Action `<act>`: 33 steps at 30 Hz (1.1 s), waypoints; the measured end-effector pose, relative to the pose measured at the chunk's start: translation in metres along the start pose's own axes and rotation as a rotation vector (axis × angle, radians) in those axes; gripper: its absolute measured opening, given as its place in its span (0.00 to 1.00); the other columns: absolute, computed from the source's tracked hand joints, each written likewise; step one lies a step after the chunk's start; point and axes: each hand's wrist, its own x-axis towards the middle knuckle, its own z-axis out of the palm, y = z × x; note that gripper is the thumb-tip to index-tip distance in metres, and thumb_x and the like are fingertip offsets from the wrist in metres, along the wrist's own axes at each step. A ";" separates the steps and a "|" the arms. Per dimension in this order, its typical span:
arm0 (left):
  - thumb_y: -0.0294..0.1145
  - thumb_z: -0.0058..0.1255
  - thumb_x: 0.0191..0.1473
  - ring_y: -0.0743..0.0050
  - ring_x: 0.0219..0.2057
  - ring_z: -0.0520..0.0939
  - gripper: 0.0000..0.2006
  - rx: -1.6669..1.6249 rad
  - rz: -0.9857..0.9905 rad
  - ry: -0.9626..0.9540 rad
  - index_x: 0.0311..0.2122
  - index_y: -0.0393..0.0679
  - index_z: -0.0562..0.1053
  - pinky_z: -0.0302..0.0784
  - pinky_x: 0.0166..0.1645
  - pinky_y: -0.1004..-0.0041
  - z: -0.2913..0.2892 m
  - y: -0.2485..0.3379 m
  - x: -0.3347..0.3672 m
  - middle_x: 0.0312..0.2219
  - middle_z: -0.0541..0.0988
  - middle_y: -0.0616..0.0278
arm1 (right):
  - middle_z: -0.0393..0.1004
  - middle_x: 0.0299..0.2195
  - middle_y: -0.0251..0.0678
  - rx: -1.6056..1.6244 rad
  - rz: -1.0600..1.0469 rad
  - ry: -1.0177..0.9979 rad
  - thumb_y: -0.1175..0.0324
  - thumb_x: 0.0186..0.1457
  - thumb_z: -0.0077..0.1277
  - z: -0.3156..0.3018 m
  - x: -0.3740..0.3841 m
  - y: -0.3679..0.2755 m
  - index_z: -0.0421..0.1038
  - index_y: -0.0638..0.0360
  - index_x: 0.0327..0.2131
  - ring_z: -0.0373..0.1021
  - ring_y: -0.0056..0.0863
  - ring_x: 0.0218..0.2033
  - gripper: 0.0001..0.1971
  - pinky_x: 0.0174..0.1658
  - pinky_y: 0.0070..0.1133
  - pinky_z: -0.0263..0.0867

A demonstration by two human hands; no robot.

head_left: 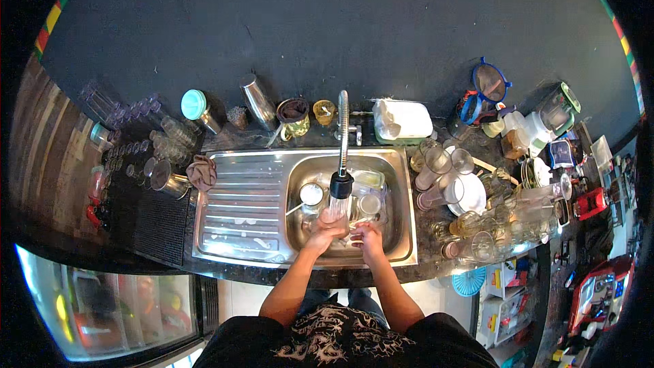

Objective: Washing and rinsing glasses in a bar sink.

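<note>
Water pours from the black spray head (341, 185) of a coiled metal faucet (343, 123) into the steel sink (295, 184). My left hand (325, 234) is under the stream, its fingers closed round something the water blurs. Close beside it on the right, my right hand (368, 237) has its fingers curled in, and what they hold, if anything, is too small to make out. In the basin behind my hands lie a white-topped round cup (311, 194), a clear glass (370, 204) and a clear container (370, 178).
A ribbed drainboard (242, 197) with a brown cloth (201, 173) adjoins the sink on the left. Several glasses crowd the right counter around a white plate (471, 195). Behind the sink stand a steel shaker (258, 101), a patterned mug (293, 117) and a white tub (407, 120).
</note>
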 end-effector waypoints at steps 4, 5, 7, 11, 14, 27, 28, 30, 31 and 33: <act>0.11 0.54 0.40 0.68 0.44 0.76 0.32 -0.064 -0.156 0.069 0.52 0.46 0.60 0.74 0.46 0.70 -0.003 0.004 0.002 0.44 0.72 0.60 | 0.73 0.26 0.34 0.020 0.029 0.077 0.69 0.46 0.45 -0.004 0.000 0.000 0.67 0.55 0.35 0.69 0.25 0.24 0.09 0.27 0.24 0.64; 0.12 0.55 0.40 0.68 0.43 0.76 0.32 -0.046 -0.116 0.005 0.51 0.46 0.61 0.74 0.46 0.70 -0.003 0.005 0.004 0.44 0.73 0.60 | 0.73 0.25 0.35 0.028 0.026 0.093 0.69 0.46 0.44 -0.007 0.001 0.000 0.67 0.56 0.34 0.70 0.26 0.23 0.09 0.26 0.23 0.64; 0.14 0.56 0.39 0.70 0.42 0.76 0.30 -0.057 -0.066 -0.054 0.50 0.46 0.63 0.73 0.46 0.71 -0.002 0.009 0.005 0.43 0.73 0.61 | 0.73 0.24 0.35 0.027 0.015 0.124 0.70 0.46 0.44 -0.013 0.002 -0.001 0.68 0.57 0.34 0.69 0.26 0.21 0.09 0.25 0.23 0.64; 0.16 0.57 0.38 0.73 0.43 0.75 0.28 -0.002 0.012 -0.036 0.48 0.43 0.65 0.71 0.47 0.73 0.006 0.023 0.007 0.40 0.74 0.64 | 0.73 0.26 0.36 0.077 -0.003 0.064 0.71 0.46 0.45 -0.023 0.005 -0.006 0.67 0.56 0.36 0.69 0.27 0.24 0.11 0.27 0.24 0.65; 0.16 0.56 0.38 0.75 0.43 0.75 0.30 0.104 0.046 -0.084 0.51 0.41 0.64 0.71 0.47 0.75 0.010 0.034 0.004 0.41 0.74 0.65 | 0.73 0.32 0.36 -0.014 -0.130 -0.121 0.74 0.43 0.50 -0.015 0.004 -0.006 0.65 0.56 0.43 0.70 0.26 0.31 0.19 0.32 0.26 0.68; 0.39 0.50 0.40 0.61 0.63 0.49 0.43 0.084 -0.118 -0.140 0.64 0.52 0.48 0.46 0.62 0.60 -0.053 0.054 -0.022 0.64 0.47 0.58 | 0.74 0.36 0.35 -0.476 -0.608 -0.252 0.71 0.32 0.66 0.049 0.002 -0.004 0.66 0.63 0.44 0.70 0.26 0.37 0.31 0.43 0.25 0.66; 0.38 0.49 0.40 0.61 0.63 0.49 0.43 0.098 -0.119 -0.115 0.64 0.53 0.48 0.45 0.62 0.59 -0.059 0.058 -0.025 0.64 0.47 0.58 | 0.74 0.36 0.35 -0.536 -0.666 -0.237 0.72 0.32 0.66 0.046 0.003 -0.001 0.66 0.63 0.44 0.70 0.25 0.37 0.31 0.43 0.25 0.67; 0.41 0.50 0.42 0.62 0.61 0.55 0.40 0.113 -0.122 -0.136 0.63 0.52 0.52 0.50 0.60 0.60 -0.066 0.061 -0.031 0.61 0.55 0.57 | 0.74 0.36 0.36 -0.396 -0.609 -0.256 0.73 0.33 0.64 0.044 0.007 0.007 0.65 0.65 0.44 0.70 0.24 0.37 0.30 0.43 0.24 0.67; 0.41 0.50 0.42 0.63 0.60 0.58 0.39 0.119 -0.135 -0.126 0.63 0.51 0.53 0.52 0.60 0.60 -0.068 0.061 -0.034 0.59 0.57 0.57 | 0.74 0.36 0.36 -0.353 -0.616 -0.190 0.73 0.33 0.64 0.043 0.009 0.011 0.65 0.65 0.44 0.70 0.24 0.37 0.30 0.43 0.23 0.67; 0.41 0.50 0.44 0.66 0.56 0.63 0.37 0.109 -0.142 -0.123 0.62 0.50 0.55 0.57 0.56 0.63 -0.069 0.059 -0.039 0.57 0.61 0.59 | 0.74 0.37 0.36 -0.337 -0.609 -0.146 0.73 0.34 0.65 0.042 0.012 0.017 0.65 0.65 0.43 0.70 0.23 0.37 0.29 0.42 0.22 0.68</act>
